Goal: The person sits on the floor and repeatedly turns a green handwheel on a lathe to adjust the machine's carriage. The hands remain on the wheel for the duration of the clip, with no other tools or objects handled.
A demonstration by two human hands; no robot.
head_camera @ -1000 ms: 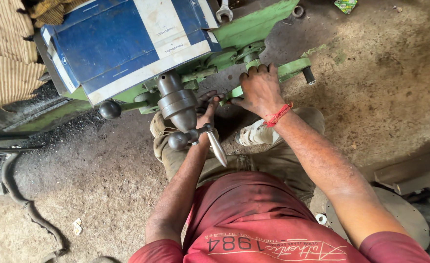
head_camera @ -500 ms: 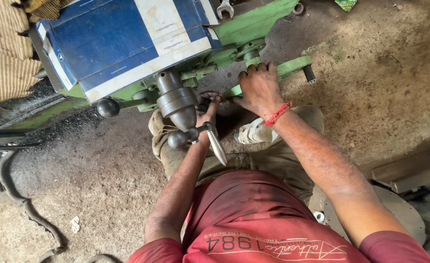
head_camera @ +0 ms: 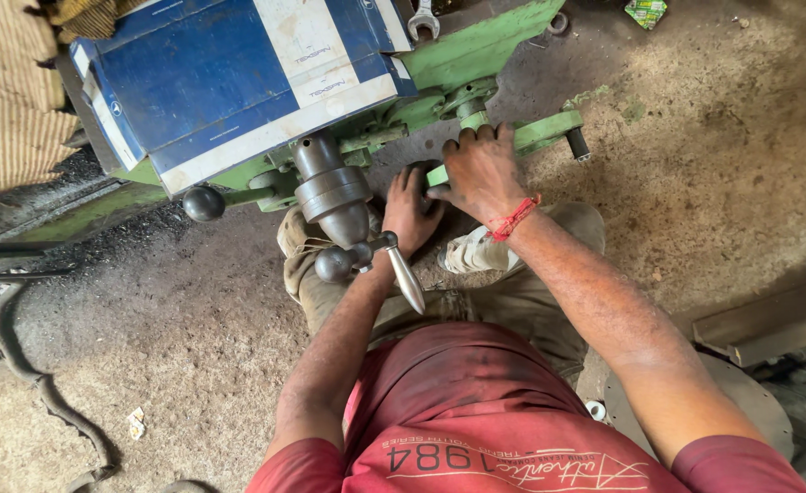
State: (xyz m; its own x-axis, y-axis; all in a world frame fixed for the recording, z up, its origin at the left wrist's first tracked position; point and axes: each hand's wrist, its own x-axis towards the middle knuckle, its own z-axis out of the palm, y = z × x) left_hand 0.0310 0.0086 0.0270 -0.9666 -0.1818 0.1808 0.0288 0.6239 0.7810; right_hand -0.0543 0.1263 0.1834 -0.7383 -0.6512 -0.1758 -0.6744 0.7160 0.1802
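Observation:
I stand over a green machine [head_camera: 476,46] with a blue and white cover [head_camera: 220,82]. My right hand [head_camera: 480,173] grips a green bar [head_camera: 549,128] that juts from the machine's side and ends in a black knob. My left hand [head_camera: 412,210] reaches under that bar, fingers spread against a dark part below it; what it touches is hidden. A dark steel hub [head_camera: 334,196] with a ball handle and a tapered chrome handle [head_camera: 405,274] sticks out just left of my left forearm.
A spanner [head_camera: 423,20] lies on the machine's top. A black ball lever [head_camera: 204,203] sticks out at the left. A thick hose [head_camera: 28,383] curls over the dirt floor at the lower left. Metal plates [head_camera: 768,319] lie at the right.
My left hand has slid up from beside the chrome handle to under the green bar. My right hand stays on the bar. The view has shifted slightly.

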